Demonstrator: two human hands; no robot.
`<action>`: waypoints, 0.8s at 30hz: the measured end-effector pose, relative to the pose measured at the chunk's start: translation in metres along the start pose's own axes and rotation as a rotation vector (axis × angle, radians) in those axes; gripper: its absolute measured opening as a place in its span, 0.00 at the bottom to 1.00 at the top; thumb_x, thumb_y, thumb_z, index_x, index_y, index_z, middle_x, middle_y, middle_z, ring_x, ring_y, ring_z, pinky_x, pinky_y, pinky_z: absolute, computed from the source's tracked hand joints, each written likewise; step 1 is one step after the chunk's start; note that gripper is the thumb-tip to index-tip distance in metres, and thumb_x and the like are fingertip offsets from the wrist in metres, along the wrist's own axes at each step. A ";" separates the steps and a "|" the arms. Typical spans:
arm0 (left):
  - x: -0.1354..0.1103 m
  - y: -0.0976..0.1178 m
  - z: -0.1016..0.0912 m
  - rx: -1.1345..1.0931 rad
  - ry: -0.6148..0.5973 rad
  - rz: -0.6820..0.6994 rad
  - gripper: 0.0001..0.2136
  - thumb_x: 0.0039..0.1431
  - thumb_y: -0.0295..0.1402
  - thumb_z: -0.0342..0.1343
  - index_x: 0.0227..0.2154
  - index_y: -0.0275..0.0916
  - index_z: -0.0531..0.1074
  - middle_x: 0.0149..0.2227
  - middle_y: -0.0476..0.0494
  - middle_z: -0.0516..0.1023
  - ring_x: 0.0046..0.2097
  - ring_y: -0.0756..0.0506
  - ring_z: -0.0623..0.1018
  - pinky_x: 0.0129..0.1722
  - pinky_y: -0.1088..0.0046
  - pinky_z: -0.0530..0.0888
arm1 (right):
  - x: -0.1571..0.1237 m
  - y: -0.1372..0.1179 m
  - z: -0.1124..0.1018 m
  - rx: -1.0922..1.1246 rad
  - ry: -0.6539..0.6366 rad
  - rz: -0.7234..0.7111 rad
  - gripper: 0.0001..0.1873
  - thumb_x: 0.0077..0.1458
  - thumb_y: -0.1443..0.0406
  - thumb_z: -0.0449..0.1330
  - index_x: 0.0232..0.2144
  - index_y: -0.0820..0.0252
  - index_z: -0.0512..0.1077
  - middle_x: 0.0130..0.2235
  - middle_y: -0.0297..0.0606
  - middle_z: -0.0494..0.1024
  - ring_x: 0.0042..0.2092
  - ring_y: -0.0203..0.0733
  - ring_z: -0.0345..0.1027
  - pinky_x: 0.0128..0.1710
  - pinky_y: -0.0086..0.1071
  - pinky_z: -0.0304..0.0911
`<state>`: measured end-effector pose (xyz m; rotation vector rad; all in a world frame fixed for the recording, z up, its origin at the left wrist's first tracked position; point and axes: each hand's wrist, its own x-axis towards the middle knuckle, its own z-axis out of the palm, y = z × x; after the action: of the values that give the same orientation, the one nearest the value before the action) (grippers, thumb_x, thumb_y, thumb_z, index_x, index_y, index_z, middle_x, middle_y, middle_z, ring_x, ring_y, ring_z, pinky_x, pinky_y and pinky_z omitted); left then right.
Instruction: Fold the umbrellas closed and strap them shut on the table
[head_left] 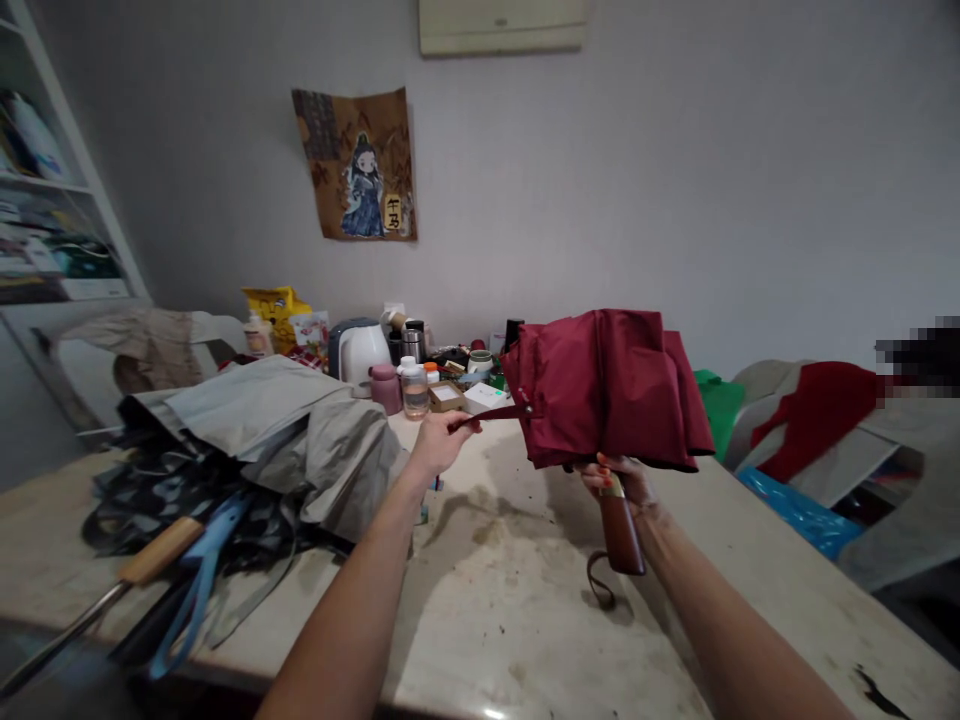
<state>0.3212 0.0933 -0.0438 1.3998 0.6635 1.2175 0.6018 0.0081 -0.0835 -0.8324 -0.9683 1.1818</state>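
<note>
A dark red folding umbrella [615, 385] is held up over the table, its canopy bunched in loose folds. Its brown handle [622, 530] points down and has a wrist loop hanging from the end. My right hand [619, 480] is closed around the shaft, between canopy and handle. Out to the left, my left hand [444, 440] pinches the end of the umbrella's closure strap [499, 412], which is pulled taut from the canopy. On the left side of the table lies a heap of other folded umbrellas [262, 420], grey and dark patterned.
The pale stained table [495, 600] spreads below my hands. An electric kettle [360, 345], a pink jar [385, 388], a clear bottle [414, 392] and small boxes stand at the back. Chairs with cloths flank both sides; a blue plastic bag [799, 510] is at right.
</note>
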 end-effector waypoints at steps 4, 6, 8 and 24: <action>0.005 -0.020 -0.014 -0.010 -0.088 -0.074 0.16 0.44 0.45 0.65 0.22 0.34 0.74 0.22 0.47 0.71 0.23 0.53 0.66 0.24 0.77 0.64 | 0.000 0.007 -0.010 0.156 -0.172 0.117 0.20 0.34 0.60 0.69 0.14 0.57 0.59 0.17 0.27 0.56 0.18 0.26 0.42 0.13 0.21 0.50; 0.006 -0.029 -0.019 0.021 -0.138 -0.141 0.15 0.41 0.41 0.66 0.22 0.33 0.73 0.22 0.46 0.72 0.23 0.52 0.69 0.26 0.74 0.66 | 0.001 0.013 -0.013 0.215 -0.255 0.139 0.20 0.35 0.58 0.69 0.15 0.58 0.60 0.16 0.24 0.53 0.16 0.25 0.35 0.11 0.19 0.47; 0.007 -0.032 -0.019 0.068 -0.132 -0.178 0.10 0.36 0.31 0.67 0.23 0.32 0.74 0.22 0.46 0.73 0.25 0.51 0.70 0.25 0.76 0.65 | 0.002 0.019 -0.014 0.254 -0.332 0.149 0.19 0.35 0.56 0.69 0.18 0.58 0.62 0.14 0.21 0.51 0.16 0.25 0.29 0.09 0.18 0.44; -0.019 0.021 0.002 0.054 -0.043 0.433 0.43 0.42 0.40 0.72 0.62 0.44 0.61 0.54 0.37 0.72 0.42 0.47 0.73 0.35 0.76 0.69 | -0.025 0.030 -0.013 0.065 -0.264 0.248 0.22 0.38 0.56 0.69 0.14 0.57 0.59 0.18 0.28 0.56 0.21 0.29 0.48 0.22 0.22 0.60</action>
<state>0.3117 0.0707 -0.0291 1.6652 0.3729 1.5076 0.6011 -0.0106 -0.1195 -0.7723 -1.0546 1.5579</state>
